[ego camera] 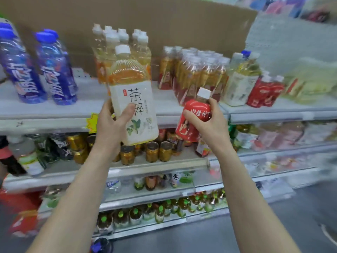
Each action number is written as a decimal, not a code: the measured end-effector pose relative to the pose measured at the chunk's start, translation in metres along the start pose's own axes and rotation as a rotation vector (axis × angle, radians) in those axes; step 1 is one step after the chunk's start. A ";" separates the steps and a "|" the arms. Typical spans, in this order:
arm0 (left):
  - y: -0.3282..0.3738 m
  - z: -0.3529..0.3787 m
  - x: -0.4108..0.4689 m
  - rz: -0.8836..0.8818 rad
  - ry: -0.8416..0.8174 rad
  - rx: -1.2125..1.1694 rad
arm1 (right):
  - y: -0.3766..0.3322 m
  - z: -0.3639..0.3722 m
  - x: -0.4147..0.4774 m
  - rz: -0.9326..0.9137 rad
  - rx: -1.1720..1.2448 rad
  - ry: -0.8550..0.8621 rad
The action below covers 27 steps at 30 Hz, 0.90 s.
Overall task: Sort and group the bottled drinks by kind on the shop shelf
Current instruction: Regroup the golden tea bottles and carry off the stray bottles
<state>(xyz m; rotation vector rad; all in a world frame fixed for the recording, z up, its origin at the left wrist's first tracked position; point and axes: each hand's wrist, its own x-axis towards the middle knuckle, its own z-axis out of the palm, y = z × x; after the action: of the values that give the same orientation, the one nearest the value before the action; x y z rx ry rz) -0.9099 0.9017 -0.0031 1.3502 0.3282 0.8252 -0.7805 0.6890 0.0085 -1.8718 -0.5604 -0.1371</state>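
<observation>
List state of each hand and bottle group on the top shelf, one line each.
left hand: gripping large tea bottle, off shelf
right hand: gripping small red bottle, tilted
blue bottles: standing, capped
yellow tea group: standing at the back
shrink-wrapped pack: sealed
red bottles: standing at right

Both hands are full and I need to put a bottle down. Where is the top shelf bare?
Bare shelf lies between the blue bottles and the yellow tea bottles. Right of those it is crowded: the wrapped amber pack, then the small red bottles.
</observation>
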 end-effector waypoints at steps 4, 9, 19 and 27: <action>-0.015 0.076 -0.019 -0.018 -0.097 -0.004 | 0.029 -0.073 -0.004 0.037 -0.026 0.094; -0.034 0.160 -0.026 -0.052 -0.227 0.007 | 0.063 -0.140 0.005 0.094 -0.048 0.204; -0.072 0.303 0.028 0.002 -0.384 -0.005 | 0.130 -0.228 0.087 0.140 -0.167 0.368; -0.085 0.380 0.070 0.047 -0.395 0.003 | 0.169 -0.280 0.166 0.138 -0.161 0.434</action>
<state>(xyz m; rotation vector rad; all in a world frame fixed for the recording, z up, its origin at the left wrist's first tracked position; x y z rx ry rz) -0.5868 0.6741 0.0204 1.4925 -0.0115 0.5779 -0.5111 0.4404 0.0275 -1.9509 -0.1239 -0.4953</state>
